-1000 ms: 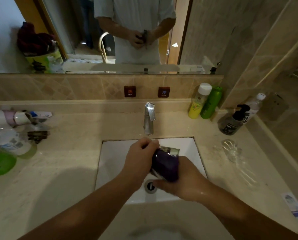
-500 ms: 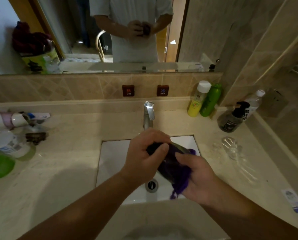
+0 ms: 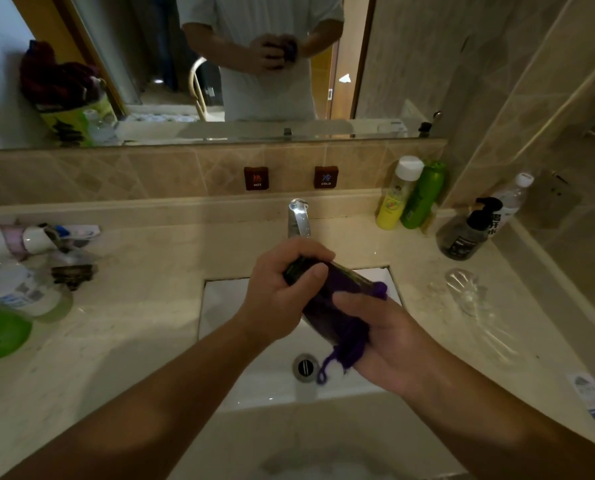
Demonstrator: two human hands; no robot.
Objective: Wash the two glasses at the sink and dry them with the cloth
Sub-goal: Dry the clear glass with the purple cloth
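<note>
Drying stage, I reckon: left hand (image 3: 282, 289) grips a glass (image 3: 310, 275) over the sink (image 3: 216, 306), right hand (image 3: 382, 337) clamps the purple cloth (image 3: 337, 327) round it; second glass (image 3: 469, 292) lies right of sink.

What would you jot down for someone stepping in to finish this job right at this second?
Left hand: grips one end of a glass held over the sink.
Right hand: holds the purple cloth wrapped round the other end of that glass.
Second glass: lies on its side on the counter, right of the sink, apart from both hands.
Tap: no running water visible.
Done: the held glass looks washed and is being dried.
Left: finish wiping it and set it down. Whether the glass on the counter is already done cannot be told.
</note>
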